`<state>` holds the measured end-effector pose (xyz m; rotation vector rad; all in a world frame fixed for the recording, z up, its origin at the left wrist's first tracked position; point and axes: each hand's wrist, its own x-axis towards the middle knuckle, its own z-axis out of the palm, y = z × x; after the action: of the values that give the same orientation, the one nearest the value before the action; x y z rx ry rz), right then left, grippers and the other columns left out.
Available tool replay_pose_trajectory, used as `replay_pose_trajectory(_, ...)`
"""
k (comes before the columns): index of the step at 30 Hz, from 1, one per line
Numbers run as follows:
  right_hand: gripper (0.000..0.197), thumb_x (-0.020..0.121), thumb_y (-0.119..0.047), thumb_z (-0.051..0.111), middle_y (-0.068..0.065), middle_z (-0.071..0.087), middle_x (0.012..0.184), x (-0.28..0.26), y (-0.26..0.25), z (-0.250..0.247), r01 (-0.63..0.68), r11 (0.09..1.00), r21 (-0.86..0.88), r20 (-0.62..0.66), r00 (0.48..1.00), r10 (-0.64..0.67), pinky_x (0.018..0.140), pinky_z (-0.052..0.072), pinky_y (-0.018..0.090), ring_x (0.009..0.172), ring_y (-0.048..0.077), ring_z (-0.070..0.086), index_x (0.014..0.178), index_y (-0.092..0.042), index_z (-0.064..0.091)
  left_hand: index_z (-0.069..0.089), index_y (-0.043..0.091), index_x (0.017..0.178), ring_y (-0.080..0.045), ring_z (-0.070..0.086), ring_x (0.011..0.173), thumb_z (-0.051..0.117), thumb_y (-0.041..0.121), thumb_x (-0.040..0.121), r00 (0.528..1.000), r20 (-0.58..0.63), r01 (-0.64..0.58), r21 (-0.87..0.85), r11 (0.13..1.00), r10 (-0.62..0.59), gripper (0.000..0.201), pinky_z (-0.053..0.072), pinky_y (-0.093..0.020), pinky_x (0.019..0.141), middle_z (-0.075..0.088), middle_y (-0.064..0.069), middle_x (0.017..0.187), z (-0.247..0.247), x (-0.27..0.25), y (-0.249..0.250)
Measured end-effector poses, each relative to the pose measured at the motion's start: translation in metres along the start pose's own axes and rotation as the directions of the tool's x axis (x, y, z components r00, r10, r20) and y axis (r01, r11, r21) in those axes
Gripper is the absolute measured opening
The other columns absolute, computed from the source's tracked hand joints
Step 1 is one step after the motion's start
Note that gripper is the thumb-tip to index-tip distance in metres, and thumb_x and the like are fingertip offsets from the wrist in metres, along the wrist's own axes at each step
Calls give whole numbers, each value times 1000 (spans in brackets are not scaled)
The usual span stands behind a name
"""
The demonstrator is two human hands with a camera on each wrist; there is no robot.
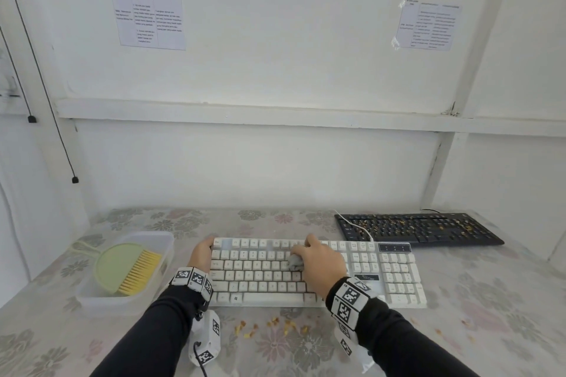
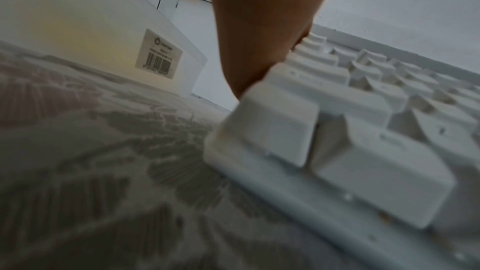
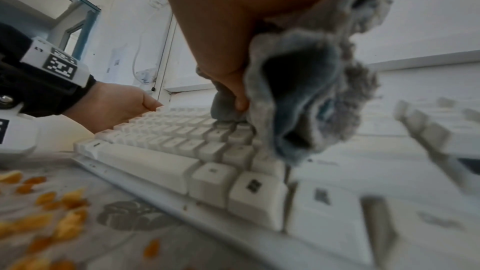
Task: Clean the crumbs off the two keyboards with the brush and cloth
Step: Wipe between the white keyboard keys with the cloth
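Observation:
A white keyboard (image 1: pixel 260 277) (image 2: pixel 363 151) (image 3: pixel 155 159) lies in front of me on the flowered table. My right hand (image 1: pixel 321 263) (image 3: pixel 233 17) grips a bunched grey cloth (image 1: pixel 295 262) (image 3: pixel 298 89) and presses it onto the middle keys. At the keyboard's far left corner my left hand (image 1: pixel 202 254) (image 2: pixel 259 28) (image 3: pixel 111 104) holds the edge. A black keyboard (image 1: pixel 419 229) strewn with orange crumbs sits at the back right. The brush (image 1: pixel 134 269), green with yellow bristles, lies in a clear container (image 1: pixel 165 242) (image 2: pixel 91 28) on the left.
Loose crumbs (image 1: pixel 269 326) (image 3: pixel 52 213) lie on the table just in front of the white keyboard, between my forearms. A white cable (image 1: pixel 358 228) runs over the black keyboard's left end. The wall stands close behind the table.

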<state>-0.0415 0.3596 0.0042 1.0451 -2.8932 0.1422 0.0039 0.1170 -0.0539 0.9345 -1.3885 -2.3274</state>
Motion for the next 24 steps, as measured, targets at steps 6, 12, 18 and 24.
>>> replay_pose_trajectory(6,33,92,-11,42,1,42,119,-11,28,-2,-62,998,-7,-25,998,62,63,41,30,90,21,53,120,-25,50,49,20,67,-24,44,59,54,31,77,999,-10,-43,50,998,43,16,42,-31,60,42,-11,69,-6,1,0)
replay_pose_trajectory(12,35,90,-11,45,0,42,120,-25,64,-5,-153,988,-1,-37,988,153,64,41,29,100,21,54,120,-27,50,54,16,70,-27,48,60,50,29,84,999,-17,-49,71,996,51,20,43,-32,62,47,-13,70,-3,1,1)
replay_pose_trajectory(18,42,89,-9,45,-1,40,124,-36,91,-4,-203,979,-22,-64,978,201,61,39,27,106,19,48,124,-31,47,62,11,83,-31,57,69,46,28,88,995,-62,-69,96,993,75,24,48,-40,76,59,-18,78,-1,3,1)
replay_pose_trajectory(24,46,88,-5,45,-1,38,128,-40,104,-5,-247,968,-47,-74,967,244,63,38,28,111,21,44,125,-33,46,65,8,84,-32,58,69,46,27,89,993,-82,-81,112,990,91,27,49,-38,72,63,-16,71,0,4,-1)
